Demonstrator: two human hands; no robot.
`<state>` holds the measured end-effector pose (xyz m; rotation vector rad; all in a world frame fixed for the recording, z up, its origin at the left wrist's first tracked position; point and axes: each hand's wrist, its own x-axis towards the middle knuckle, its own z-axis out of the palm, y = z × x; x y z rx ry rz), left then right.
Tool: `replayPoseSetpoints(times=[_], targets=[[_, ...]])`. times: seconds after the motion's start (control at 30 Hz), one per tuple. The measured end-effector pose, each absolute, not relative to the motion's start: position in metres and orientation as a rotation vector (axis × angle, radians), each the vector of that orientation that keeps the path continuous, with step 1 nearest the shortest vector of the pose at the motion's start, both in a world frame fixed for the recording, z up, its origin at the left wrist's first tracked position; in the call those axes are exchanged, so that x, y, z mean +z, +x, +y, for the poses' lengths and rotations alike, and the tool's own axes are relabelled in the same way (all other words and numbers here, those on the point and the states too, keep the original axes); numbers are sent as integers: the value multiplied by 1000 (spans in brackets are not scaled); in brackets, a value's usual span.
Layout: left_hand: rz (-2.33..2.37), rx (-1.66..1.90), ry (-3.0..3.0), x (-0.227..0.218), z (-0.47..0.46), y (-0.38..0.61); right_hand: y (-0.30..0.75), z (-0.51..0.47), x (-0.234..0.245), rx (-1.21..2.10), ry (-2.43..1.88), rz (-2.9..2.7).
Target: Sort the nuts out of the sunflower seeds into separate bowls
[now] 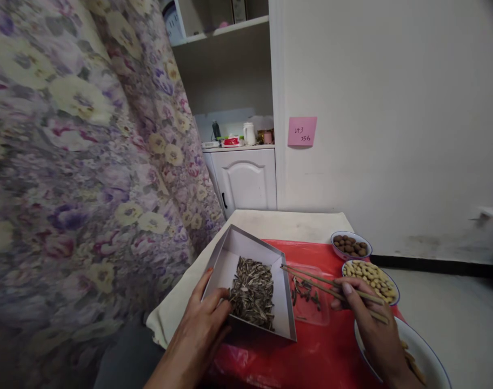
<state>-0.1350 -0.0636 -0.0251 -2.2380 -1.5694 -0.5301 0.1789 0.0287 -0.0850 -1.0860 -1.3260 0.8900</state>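
Note:
My left hand point(204, 319) grips the near left side of an open cardboard box point(286, 310), white inside with a grey rim. Its fingers curl over the edge. Striped sunflower seeds point(252, 294) lie heaped in the box. In my right hand point(366, 310) is a pair of wooden chopsticks point(317, 279), their tips close together by the box's right rim. Whether anything is between the tips is too small to tell. Under the chopsticks a clear plastic tray point(321, 316) holds several small dark brown pieces point(305, 292).
Along the right edge stand a bowl point(332, 239) of round brown nuts, a bowl point(396, 297) of pale shelled-looking nuts, and a larger white bowl point(431, 351) partly behind my right hand. A red sheet point(311, 356) covers the cream tablecloth point(295, 220). A flowered curtain point(88, 162) hangs at left.

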Motion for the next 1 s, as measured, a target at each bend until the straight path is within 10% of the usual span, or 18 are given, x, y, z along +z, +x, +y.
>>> replayPoseSetpoints(times=[1.0], targets=[[-1472,-582,-2192,-50,-61,-154,167,24,-85,906,-1040,-1602]])
